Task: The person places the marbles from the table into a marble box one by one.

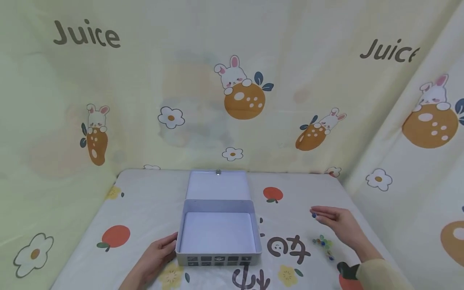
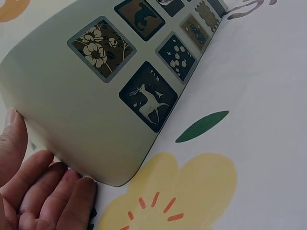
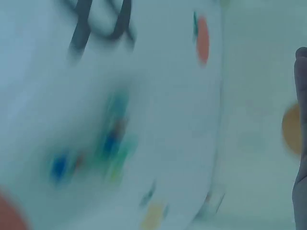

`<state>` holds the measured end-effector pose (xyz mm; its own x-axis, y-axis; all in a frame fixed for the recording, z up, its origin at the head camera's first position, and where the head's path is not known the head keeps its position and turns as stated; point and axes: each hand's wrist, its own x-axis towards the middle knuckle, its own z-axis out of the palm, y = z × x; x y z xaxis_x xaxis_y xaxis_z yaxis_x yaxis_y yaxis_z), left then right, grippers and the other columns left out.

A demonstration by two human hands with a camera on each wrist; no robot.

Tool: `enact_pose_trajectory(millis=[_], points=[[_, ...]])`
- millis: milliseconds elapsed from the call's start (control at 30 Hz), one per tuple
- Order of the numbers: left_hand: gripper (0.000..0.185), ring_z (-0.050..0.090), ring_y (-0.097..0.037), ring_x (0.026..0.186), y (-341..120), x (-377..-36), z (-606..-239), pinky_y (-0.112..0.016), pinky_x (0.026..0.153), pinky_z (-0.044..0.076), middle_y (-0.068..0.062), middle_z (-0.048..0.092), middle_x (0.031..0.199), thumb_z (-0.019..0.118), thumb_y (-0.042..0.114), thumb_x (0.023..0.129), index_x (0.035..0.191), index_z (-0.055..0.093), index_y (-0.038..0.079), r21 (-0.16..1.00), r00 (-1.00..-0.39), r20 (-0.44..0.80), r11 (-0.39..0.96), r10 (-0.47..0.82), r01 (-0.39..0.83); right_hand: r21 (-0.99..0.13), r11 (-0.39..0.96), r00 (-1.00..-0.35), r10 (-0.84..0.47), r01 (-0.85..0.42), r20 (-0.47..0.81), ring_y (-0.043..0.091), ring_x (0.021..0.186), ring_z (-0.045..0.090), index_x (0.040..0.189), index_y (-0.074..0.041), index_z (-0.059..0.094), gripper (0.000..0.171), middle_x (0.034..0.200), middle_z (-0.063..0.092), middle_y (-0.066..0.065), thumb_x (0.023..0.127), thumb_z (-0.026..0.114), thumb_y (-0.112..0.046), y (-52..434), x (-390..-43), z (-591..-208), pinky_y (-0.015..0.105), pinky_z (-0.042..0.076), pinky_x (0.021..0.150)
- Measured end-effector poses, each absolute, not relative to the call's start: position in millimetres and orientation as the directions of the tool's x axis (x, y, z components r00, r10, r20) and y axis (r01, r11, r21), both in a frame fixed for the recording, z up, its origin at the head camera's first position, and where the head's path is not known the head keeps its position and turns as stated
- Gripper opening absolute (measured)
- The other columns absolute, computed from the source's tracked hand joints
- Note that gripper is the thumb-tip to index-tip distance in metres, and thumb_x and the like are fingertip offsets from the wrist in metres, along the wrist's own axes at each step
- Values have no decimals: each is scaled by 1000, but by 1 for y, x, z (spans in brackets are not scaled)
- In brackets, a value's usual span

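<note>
The table (image 1: 152, 201) is the biggest thing here, covered in a white cloth printed with oranges, flowers and some dark lettering, with a pale yellow bunny-and-"Juice" curtain (image 1: 145, 80) hanging behind it and down the right side. Smack in the middle sits an open tin box (image 1: 218, 233), whitish inside, with its lid (image 1: 217, 184) tipped back toward the curtain and a small clasp at the lid's far edge. The box's near wall has a row of little dark square pictures; the left wrist view shows them up close, a deer, flowers and so on. The left hand (image 1: 157, 253) is at the box's near left corner, fingers (image 2: 57, 191) lying against the side wall and the thumb up on it, so it's steadying the box with fairly relaxed fingers more than really clutching it. The right hand (image 1: 338, 225) hovers to the right of the box, well apart from it, palm turned inward with the fingers mostly straight, and there's a small blue marble (image 1: 313, 216) right at the fingertips; looks pinched, though it's tiny. Just below that hand, on the cloth right of the box, lies a small cluster of coloured marbles (image 1: 322, 242), green and blue mostly. The right wrist view is too blurry to add anything.
</note>
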<state>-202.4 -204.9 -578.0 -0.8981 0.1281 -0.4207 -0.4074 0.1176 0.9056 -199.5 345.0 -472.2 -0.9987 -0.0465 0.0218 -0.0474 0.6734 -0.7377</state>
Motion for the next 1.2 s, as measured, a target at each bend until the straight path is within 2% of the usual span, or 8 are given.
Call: enact_pose_trajectory(millis=[133, 233, 367, 533, 667, 900, 1200], points=[[55, 43, -43, 146, -206, -201, -577, -55, 115, 49, -24, 41, 159, 62, 22, 103, 151, 46, -1, 917, -910, -396, 98, 125, -386, -774, 620, -983, -182, -128, 16, 16, 108, 75, 130, -1, 69, 35, 125, 74, 16, 97, 71, -12, 280, -224, -466, 33, 65, 93], [57, 42, -44, 146, -204, -200, -578, -56, 115, 48, -26, 40, 159, 62, 22, 103, 152, 45, -2, 927, -915, -375, 83, 147, -366, -778, 600, -956, -294, -187, 3, 26, 110, 75, 128, 0, 70, 33, 123, 75, 16, 96, 71, -9, 232, -240, -461, 39, 64, 96], [59, 40, -44, 147, -201, -201, -580, -56, 116, 47, -26, 39, 159, 63, 23, 103, 152, 43, -3, 929, -915, -371, 68, 160, -365, -770, 590, -915, -403, -243, -20, 25, 106, 76, 124, -2, 73, 30, 118, 77, 14, 94, 72, -6, 179, -255, -457, 38, 66, 93], [59, 39, -43, 148, -202, -203, -581, -54, 117, 48, -25, 38, 160, 63, 24, 103, 152, 43, -2, 921, -907, -389, 63, 164, -384, -754, 604, -885, -461, -257, -67, 22, 106, 75, 120, -5, 75, 26, 116, 77, 11, 94, 72, -3, 137, -265, -461, 37, 66, 93], [58, 39, -43, 147, -206, -202, -580, -52, 116, 49, -25, 36, 160, 61, 23, 104, 153, 42, -2, 920, -904, -392, 65, 171, -386, -748, 612, -881, -467, -256, -81, 21, 106, 75, 117, -6, 76, 25, 115, 78, 10, 93, 72, -1, 123, -267, -466, 39, 65, 95], [56, 38, -43, 148, -205, -203, -577, -52, 116, 49, -25, 37, 161, 60, 21, 105, 153, 42, -2, 918, -903, -396, 59, 166, -392, -746, 628, -890, -442, -222, -107, 22, 110, 74, 123, -5, 74, 30, 119, 77, 9, 93, 72, -1, 117, -266, -466, 41, 64, 98], [54, 38, -44, 148, -204, -203, -576, -53, 115, 50, -26, 36, 160, 59, 18, 105, 152, 42, -2, 912, -900, -410, 75, 147, -403, -784, 579, -907, -419, -226, -48, 26, 114, 73, 127, -4, 72, 32, 122, 76, 10, 95, 71, -3, 132, -263, -462, 37, 65, 96]])
